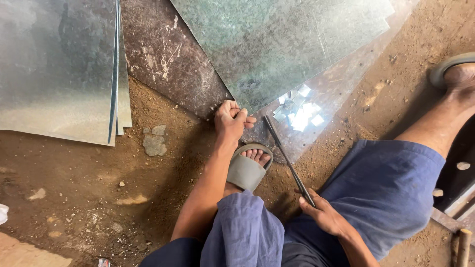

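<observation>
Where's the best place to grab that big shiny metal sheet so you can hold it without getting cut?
Probably the near corner of the metal sheet, where the left hand pinches it now. Come from below, fingers curled over the flat face, not sliding along the thin edge. The sheet lies flat on the ground, and only this corner points toward the person.

2 hands [231,121], 1 rod [287,159], ~3 sheets [277,44]

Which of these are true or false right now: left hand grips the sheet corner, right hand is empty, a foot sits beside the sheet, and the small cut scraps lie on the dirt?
1. The left hand grips the corner of the metal sheet. True.
2. The right hand is empty. False: it holds a thin dark rod.
3. A sandalled foot sits just below the sheet corner. True.
4. The shiny scraps lie on bare dirt. False: they lie on a sheet.
</observation>
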Demonstrator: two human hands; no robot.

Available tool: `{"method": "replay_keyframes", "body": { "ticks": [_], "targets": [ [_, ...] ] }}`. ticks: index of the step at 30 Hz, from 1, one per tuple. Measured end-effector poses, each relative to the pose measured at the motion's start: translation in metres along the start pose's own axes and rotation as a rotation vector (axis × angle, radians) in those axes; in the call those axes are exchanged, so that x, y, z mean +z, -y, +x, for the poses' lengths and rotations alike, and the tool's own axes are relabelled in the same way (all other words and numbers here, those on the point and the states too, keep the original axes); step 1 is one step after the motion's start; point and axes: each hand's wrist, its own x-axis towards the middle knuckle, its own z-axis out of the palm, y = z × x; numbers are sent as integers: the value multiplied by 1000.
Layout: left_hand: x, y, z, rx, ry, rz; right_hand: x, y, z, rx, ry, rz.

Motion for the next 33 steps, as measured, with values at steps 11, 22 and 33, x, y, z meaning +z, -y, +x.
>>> {"method": "replay_keyframes", "body": {
  "ticks": [11,22,33],
  "targets": [
    [-11,15,-1,-25,115,-224,-10,50,34,139,52,-140],
    [-12,0,-8,-58,95,-150,-7,57,38,136,28,-311],
    [-10,-1,-9,-63,76,-209,-2,59,42,15,-146,-460]
  ]
}}
